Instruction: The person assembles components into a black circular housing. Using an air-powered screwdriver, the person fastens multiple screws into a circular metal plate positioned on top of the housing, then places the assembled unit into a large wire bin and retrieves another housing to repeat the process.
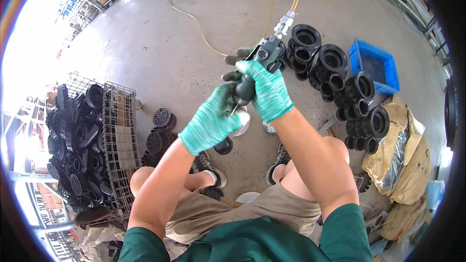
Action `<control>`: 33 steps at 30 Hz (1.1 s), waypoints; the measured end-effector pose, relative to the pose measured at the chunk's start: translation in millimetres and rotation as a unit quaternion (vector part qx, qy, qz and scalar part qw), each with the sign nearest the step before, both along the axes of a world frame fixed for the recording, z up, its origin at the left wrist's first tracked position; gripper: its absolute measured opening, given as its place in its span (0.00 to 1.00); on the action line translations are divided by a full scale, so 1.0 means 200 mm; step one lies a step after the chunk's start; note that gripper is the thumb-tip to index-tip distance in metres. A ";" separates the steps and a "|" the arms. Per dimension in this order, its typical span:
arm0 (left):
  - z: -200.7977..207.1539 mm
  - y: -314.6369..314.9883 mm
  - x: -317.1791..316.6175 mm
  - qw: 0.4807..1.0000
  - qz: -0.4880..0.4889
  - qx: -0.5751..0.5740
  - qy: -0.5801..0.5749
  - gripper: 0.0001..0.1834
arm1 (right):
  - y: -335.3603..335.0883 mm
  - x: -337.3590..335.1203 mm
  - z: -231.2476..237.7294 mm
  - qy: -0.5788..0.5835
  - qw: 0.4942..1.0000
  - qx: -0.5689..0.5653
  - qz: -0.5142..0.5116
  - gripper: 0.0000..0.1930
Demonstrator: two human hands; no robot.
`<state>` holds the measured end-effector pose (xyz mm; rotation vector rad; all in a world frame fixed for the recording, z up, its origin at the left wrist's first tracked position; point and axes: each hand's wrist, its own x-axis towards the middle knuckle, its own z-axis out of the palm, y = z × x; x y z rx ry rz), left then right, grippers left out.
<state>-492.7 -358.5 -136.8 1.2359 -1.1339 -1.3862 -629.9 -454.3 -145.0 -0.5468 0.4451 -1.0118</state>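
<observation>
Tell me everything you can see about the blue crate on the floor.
The blue crate is a rectangular, open-topped box, apparently plastic, with raised walls and a darker-looking inside bottom. It sits upright on the grey floor, right of the black hollow parts and beyond the brown sack; whether either touches it is unclear.

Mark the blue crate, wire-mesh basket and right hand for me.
Blue crate (387, 88): head view, near wall.
Wire-mesh basket (121, 133): head view, side panel.
Right hand (267, 90): head view, middle of green glove.

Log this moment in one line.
right hand: holding black device | left hand: at its lower end | left: wire basket of black parts | right: blue crate
</observation>
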 end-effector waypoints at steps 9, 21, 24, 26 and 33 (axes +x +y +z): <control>-0.06 0.09 -0.01 0.995 0.005 0.013 -0.098 0.10 | 0.16 -0.02 0.01 -0.025 0.963 -0.200 0.180 0.23; -0.36 0.11 0.06 0.934 0.156 0.034 0.318 0.17 | 0.29 0.05 0.07 0.371 0.857 -0.353 -0.055 0.19; -0.41 0.11 0.05 0.928 0.151 -0.050 0.336 0.19 | 0.30 0.03 0.10 0.357 0.867 -0.346 -0.027 0.16; -0.40 0.14 0.03 0.910 0.129 -0.008 0.394 0.19 | 0.30 0.03 0.09 0.304 0.895 -0.327 0.011 0.15; -0.52 0.19 0.05 0.954 0.111 0.006 0.279 0.19 | 0.33 0.01 0.10 0.289 0.887 -0.359 0.038 0.12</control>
